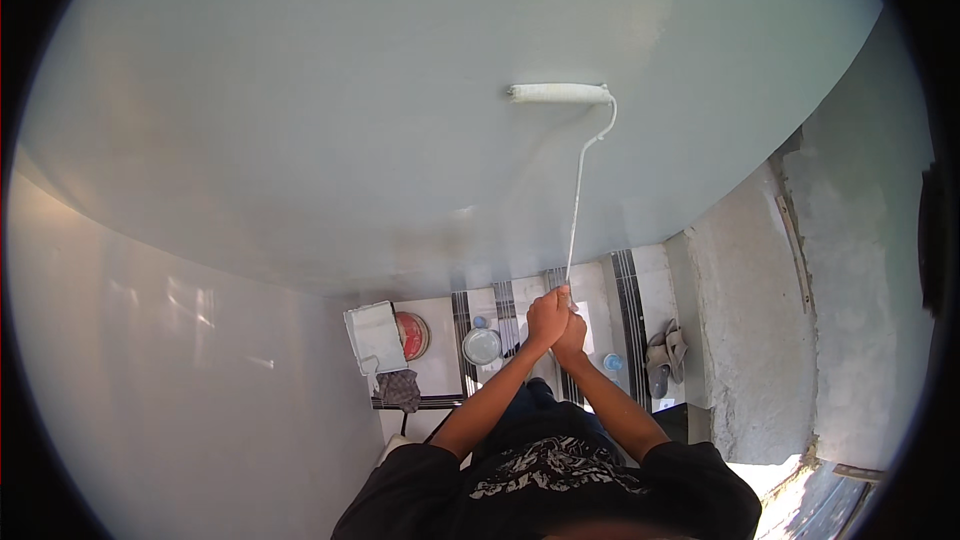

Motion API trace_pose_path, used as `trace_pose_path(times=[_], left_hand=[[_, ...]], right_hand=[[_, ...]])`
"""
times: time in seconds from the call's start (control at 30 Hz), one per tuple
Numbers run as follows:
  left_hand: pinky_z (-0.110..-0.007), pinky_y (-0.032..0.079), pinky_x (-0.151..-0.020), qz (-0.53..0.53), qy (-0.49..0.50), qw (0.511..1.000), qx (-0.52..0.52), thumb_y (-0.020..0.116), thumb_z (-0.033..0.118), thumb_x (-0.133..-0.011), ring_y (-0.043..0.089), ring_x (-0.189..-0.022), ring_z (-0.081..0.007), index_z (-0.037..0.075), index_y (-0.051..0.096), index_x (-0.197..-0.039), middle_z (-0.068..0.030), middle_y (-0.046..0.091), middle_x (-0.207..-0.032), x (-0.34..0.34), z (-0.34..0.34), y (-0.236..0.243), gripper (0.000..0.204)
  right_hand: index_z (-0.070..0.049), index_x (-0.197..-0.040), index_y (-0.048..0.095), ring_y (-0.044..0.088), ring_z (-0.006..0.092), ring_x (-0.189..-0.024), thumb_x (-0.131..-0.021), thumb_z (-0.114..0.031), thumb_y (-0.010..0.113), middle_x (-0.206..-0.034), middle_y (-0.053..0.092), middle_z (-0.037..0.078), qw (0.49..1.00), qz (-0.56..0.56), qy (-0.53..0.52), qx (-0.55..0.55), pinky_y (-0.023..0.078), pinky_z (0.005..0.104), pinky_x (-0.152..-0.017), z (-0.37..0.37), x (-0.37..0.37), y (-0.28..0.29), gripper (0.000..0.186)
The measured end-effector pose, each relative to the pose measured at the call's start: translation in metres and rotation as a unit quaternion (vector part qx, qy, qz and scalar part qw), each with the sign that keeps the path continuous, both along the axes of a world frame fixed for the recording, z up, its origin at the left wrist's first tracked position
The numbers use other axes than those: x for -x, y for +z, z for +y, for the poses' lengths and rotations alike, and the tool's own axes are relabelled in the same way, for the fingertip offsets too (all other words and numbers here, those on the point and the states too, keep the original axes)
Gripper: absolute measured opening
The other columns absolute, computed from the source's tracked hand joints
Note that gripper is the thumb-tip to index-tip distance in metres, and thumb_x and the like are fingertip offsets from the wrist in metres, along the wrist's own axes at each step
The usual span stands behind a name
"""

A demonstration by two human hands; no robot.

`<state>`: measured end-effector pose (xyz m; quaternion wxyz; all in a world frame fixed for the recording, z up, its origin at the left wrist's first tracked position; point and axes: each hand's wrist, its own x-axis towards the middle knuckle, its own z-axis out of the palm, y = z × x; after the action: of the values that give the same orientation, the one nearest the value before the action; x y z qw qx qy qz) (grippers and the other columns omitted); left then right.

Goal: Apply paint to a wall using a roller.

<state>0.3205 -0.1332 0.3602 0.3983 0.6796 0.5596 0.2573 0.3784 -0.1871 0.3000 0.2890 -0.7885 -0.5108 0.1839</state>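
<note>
A long-handled paint roller [562,93] with a white sleeve lies against the pale grey-green wall [350,70], its thin bent rod running down toward me. Both my hands are wrapped round its handle, one close above the other. My left hand [547,316] is closed on the upper part of the grip. Just below and to the right, my right hand [571,336] is closed on it too. The handle itself is mostly hidden by my fingers. A wet-looking sheen shows on the wall below the roller.
On the striped tile floor stand a white paint tray [377,338], a red round lid or bucket [411,336] and a pale round bucket [482,345]. A dark cloth [399,390] lies by the tray. Sandals [666,352] rest at the right, near a rough concrete wall [745,310].
</note>
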Motion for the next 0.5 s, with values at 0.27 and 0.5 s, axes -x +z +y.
trace_pose_path(times=[0.27,0.5], left_hand=[[-0.048,0.045,-0.063,-0.064,-0.031,0.992,0.105,0.039,0.043,-0.099,0.059,-0.075,-0.0453,0.000,0.060,-0.083,-0.0250,0.059,-0.074,0.035,-0.089,-0.208,0.050],[-0.042,0.047,-0.061,-0.110,-0.019,0.985,0.131,0.039,0.043,-0.100,0.062,-0.071,-0.0399,0.000,0.058,-0.079,-0.0209,0.059,-0.069,0.022,-0.078,-0.151,0.051]], right_hand=[[-0.004,-0.081,0.064,0.066,0.0387,-0.073,-0.081,-0.030,0.062,-0.076,0.067,0.019,0.982,0.028,-0.048,0.182,0.053,0.0484,-0.067,-0.098,0.039,-0.151,0.026],[-0.004,-0.075,0.061,0.065,0.0386,-0.067,-0.081,-0.030,0.063,-0.072,0.066,0.019,0.991,-0.006,-0.064,0.114,0.051,0.0497,-0.059,-0.096,0.029,-0.132,0.026]])
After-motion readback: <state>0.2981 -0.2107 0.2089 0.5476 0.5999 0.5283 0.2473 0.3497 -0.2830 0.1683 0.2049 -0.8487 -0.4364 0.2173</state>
